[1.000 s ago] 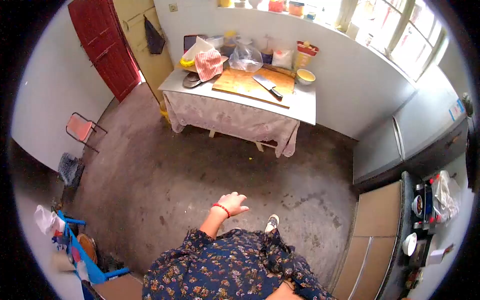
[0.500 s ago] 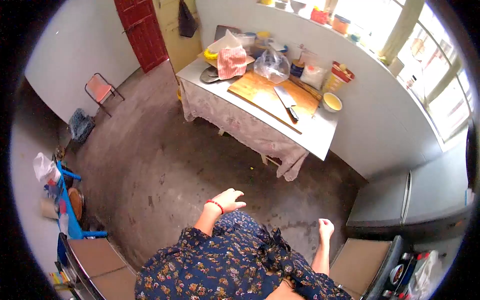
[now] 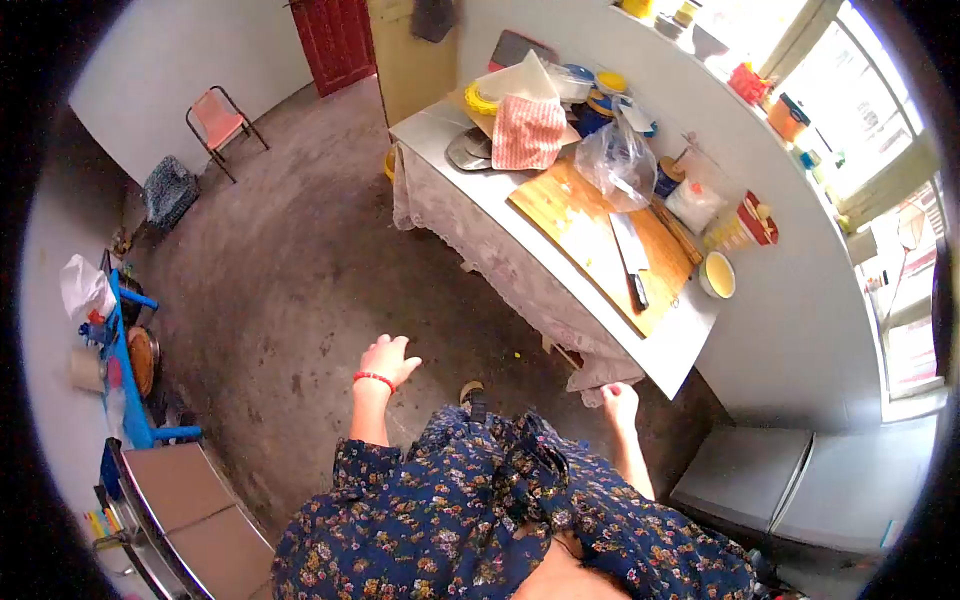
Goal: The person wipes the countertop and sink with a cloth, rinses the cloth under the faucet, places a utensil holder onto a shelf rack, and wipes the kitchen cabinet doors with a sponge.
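Observation:
My left hand [image 3: 388, 362], with a red bead bracelet at its wrist, hangs over the bare floor with its fingers apart and nothing in it. My right hand [image 3: 620, 403] is curled closed beside the hanging corner of the lace tablecloth [image 3: 590, 370]; whether it touches the cloth or has anything inside, I cannot tell. Beyond it stands the white-topped table [image 3: 655, 365]. A wooden cutting board [image 3: 570, 235] lies there, with a cleaver [image 3: 630, 255] on it, its black handle pointing towards me. A yellow-lined bowl [image 3: 717, 275] sits to the board's right.
A clear plastic bag [image 3: 615, 165], a striped red cloth [image 3: 528, 132] and several containers crowd the table's back. A grey fridge [image 3: 740, 475] is at the right. On the left are a blue stand [image 3: 130, 380], a brown-topped cabinet [image 3: 190, 485] and a folding chair [image 3: 217, 122].
The table now appears nearer and further right in view. My right hand has come up beside the tablecloth corner; my left hand has shifted left and up. A shoe now shows below me.

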`<control>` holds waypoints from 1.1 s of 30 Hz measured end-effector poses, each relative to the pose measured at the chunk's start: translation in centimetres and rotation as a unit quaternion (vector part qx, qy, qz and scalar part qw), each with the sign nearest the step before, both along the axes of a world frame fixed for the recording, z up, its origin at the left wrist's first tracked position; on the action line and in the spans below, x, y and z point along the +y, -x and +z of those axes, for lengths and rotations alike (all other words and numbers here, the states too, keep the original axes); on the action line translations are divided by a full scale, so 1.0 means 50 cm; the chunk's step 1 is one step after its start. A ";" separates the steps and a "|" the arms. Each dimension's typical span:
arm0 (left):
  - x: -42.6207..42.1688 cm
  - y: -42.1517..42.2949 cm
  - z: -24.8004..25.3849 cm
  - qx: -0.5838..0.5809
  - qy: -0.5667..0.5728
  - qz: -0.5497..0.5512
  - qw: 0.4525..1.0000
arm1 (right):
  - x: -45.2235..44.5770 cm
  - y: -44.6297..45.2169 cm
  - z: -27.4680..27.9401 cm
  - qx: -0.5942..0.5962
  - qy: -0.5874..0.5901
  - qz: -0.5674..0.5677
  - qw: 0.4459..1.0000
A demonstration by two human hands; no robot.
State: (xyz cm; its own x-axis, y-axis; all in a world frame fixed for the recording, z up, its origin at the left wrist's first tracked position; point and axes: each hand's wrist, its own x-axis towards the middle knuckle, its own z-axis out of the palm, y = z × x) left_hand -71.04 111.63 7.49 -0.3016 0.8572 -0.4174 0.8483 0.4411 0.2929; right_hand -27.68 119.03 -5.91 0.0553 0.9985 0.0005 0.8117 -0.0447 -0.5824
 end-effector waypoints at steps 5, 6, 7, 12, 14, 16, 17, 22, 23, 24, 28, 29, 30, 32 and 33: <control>0.022 0.052 -0.043 -0.031 -0.014 0.043 0.998 | 0.178 0.061 -0.014 0.064 -0.017 0.001 0.998; 0.021 0.055 -0.058 -0.047 -0.024 0.047 0.998 | 0.214 0.067 -0.023 0.091 0.016 -0.003 0.996; 0.026 0.053 -0.069 -0.062 -0.034 0.051 0.996 | 0.239 0.094 0.001 0.097 0.028 -0.019 0.995; 0.072 0.030 -0.073 -0.080 0.032 0.113 0.990 | 0.462 0.188 0.056 0.192 0.012 0.029 0.981; 0.107 0.031 -0.100 -0.082 0.021 0.127 0.988 | 0.576 0.221 0.077 0.251 0.038 0.052 0.966; 0.151 0.033 -0.081 -0.072 0.014 0.141 0.987 | 0.686 0.257 0.096 0.309 0.087 0.045 0.946; 0.186 0.022 -0.065 -0.066 0.010 0.146 0.987 | 0.701 0.288 0.171 0.374 0.086 0.033 0.923; 0.330 -0.026 0.016 -0.066 -0.144 0.125 0.979 | 0.964 0.385 0.122 0.339 0.042 0.058 0.938; 0.354 -0.040 0.032 -0.069 -0.150 0.126 0.978 | 0.999 0.409 0.131 0.344 0.045 0.050 0.937; 0.369 -0.052 0.044 -0.071 -0.156 0.127 0.977 | 1.027 0.424 0.141 0.312 0.054 0.055 0.947; 0.379 -0.058 0.034 -0.128 -0.161 0.169 0.964 | 1.147 0.482 0.070 0.308 0.023 0.069 0.949; 0.357 -0.058 0.047 -0.134 -0.153 0.182 0.962 | 1.146 0.495 0.070 0.310 0.046 0.062 0.948; 0.353 -0.054 0.039 -0.128 -0.155 0.193 0.960 | 1.139 0.501 0.101 0.314 0.069 0.052 0.945; 0.371 -0.061 0.067 -0.175 -0.167 0.246 0.939 | 1.140 0.517 0.096 0.240 0.039 0.010 0.970; 0.375 -0.067 0.082 -0.202 -0.166 0.269 0.927 | 1.148 0.510 0.082 0.293 0.102 0.039 0.950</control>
State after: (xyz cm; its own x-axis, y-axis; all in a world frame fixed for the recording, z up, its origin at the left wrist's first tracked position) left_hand -67.69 130.36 11.59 -0.5989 0.7296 -0.3302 0.3230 0.5974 0.7340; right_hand -53.19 176.43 -1.80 -0.0875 0.9754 -0.2022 0.3554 -0.1590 -0.9211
